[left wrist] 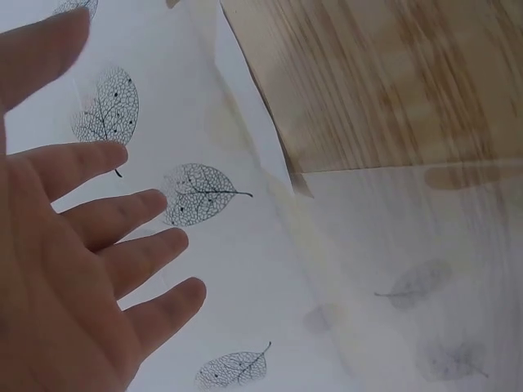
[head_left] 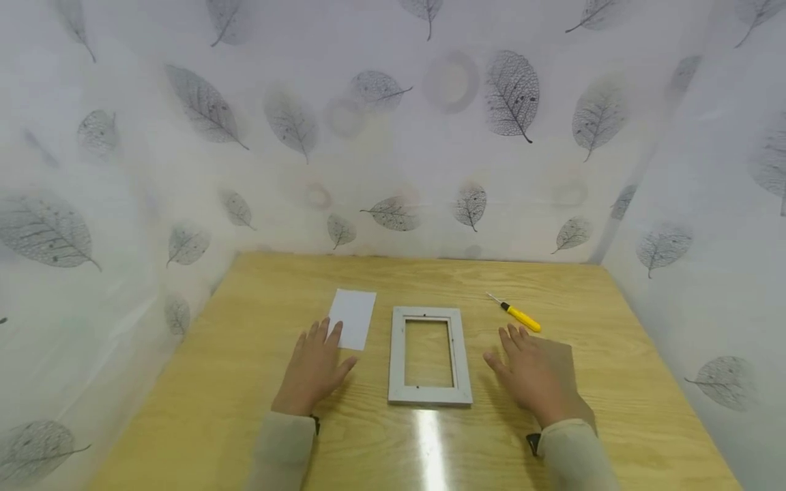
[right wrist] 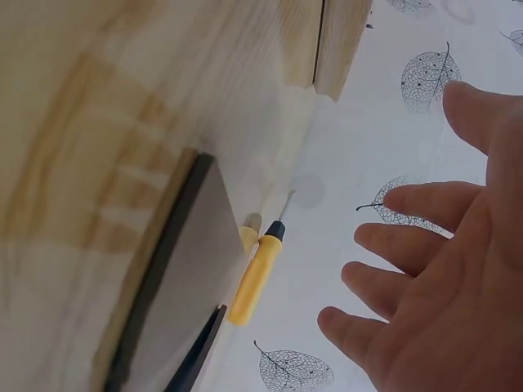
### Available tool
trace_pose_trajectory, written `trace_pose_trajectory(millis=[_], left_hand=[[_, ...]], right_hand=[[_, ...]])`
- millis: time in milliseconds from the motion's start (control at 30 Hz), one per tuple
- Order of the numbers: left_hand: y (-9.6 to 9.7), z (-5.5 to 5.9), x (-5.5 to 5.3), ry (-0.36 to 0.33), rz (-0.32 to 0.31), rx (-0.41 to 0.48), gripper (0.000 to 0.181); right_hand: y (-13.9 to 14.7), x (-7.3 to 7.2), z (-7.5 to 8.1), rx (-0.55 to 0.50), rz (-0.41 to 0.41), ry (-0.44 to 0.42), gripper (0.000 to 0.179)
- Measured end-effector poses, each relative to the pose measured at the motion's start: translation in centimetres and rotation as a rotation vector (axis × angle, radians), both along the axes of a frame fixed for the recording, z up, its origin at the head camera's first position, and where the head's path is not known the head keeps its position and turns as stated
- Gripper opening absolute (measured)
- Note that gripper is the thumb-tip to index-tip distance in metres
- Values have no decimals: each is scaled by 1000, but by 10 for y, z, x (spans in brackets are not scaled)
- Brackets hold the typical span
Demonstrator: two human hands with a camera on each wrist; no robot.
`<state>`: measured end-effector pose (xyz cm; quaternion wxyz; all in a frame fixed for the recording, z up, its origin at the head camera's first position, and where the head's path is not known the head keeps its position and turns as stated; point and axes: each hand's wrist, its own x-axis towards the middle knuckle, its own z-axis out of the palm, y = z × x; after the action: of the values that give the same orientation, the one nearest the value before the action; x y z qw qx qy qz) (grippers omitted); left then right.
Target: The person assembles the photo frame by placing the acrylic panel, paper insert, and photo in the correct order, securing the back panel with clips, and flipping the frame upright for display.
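A white picture frame (head_left: 398, 354), its middle showing bare wood, lies flat between my hands. To its left, my left hand (head_left: 313, 372) hovers palm down with fingers spread, fingertips overlapping the near corner of a small white sheet (head_left: 356, 317). On the other side, my right hand (head_left: 531, 375) hangs with its fingers extended over a brown-grey backing board (head_left: 561, 361), partly covering it. Beyond those fingertips lies a flat-blade screwdriver (right wrist: 257, 273) with a yellow handle and black collar. Both wrist views show palms with nothing in them.
The wooden table (head_left: 282, 286) is bounded at the back and sides by white sheeting (head_left: 393, 170) printed with grey leaves. A dark strip (right wrist: 196, 351) stands up from the backing board in the right wrist view. Light glares on the tabletop below the frame.
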<state>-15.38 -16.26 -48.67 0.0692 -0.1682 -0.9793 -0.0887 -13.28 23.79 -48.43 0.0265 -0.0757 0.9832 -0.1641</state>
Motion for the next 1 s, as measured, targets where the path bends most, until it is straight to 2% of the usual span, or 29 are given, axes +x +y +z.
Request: trace_pose_trajectory(millis=[167, 433, 533, 633, 833, 1000], left_hand=[[-4, -2, 3, 27, -2, -21, 67], [-17, -5, 7, 8, 27, -7, 72], [-25, -7, 9, -20, 59, -1, 74], [-33, -9, 13, -67, 123, 23, 76], [-52, -11, 21, -176, 316, 53, 88], [-60, -11, 23, -223, 375, 56, 106]], right_hand=[[-1, -1, -7, -121, -33, -12, 75], [-4, -1, -1, -152, -86, -34, 81], [-8, -3, 3, -159, -93, -51, 82], [-14, -7, 6, -186, -94, -74, 82], [-25, -13, 4, -214, -99, -81, 81], [-28, -17, 2, -188, -105, -98, 82]])
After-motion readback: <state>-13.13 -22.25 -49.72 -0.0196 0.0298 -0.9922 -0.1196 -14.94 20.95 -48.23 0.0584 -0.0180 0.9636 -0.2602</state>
